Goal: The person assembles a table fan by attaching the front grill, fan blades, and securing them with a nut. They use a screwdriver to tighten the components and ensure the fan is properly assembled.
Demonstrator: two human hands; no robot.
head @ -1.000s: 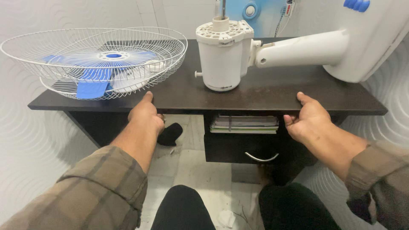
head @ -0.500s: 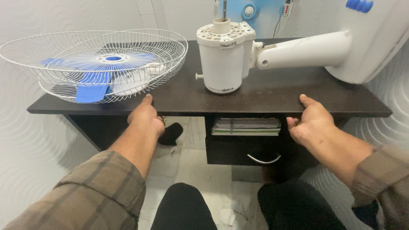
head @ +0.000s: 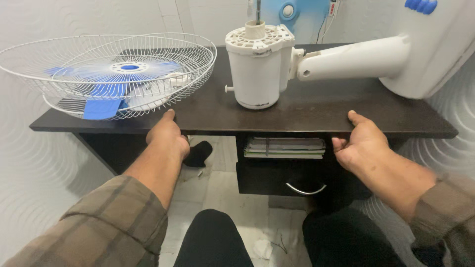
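**At the desk's front edge: both hands gripping the dark tabletop**

Along the near edge of the dark brown wooden desk [head: 307, 106] I have both hands set. My left hand [head: 167, 134] grips the edge just below the wire guards, thumb lying on top of the board, fingers curled underneath and out of sight. My right hand [head: 360, 139] grips the same edge further right, thumb flat on the top surface, fingers bent together and hooked under the lip. Both hands are closed on the board itself; neither touches anything standing on it.

On the left end of the desktop sit two white wire fan guards [head: 111, 74], nested one in the other and overhanging the left side of the desk. Inside them lies a blue plastic fan blade [head: 104, 106].

Near the middle stands a white cylindrical fan motor housing [head: 257, 66], upright, with a metal shaft rising from its top. A white plastic neck [head: 354, 62] joins it to the large white fan base [head: 435, 49], which leans at the right rear with blue buttons at the top.

Under the desktop, between my hands, is an open shelf holding a flat stack of papers [head: 284, 147], and below that a dark drawer with a curved metal handle [head: 306, 189]. A dark object [head: 198, 153] lies on the pale tiled floor under the desk; I cannot tell what it is.
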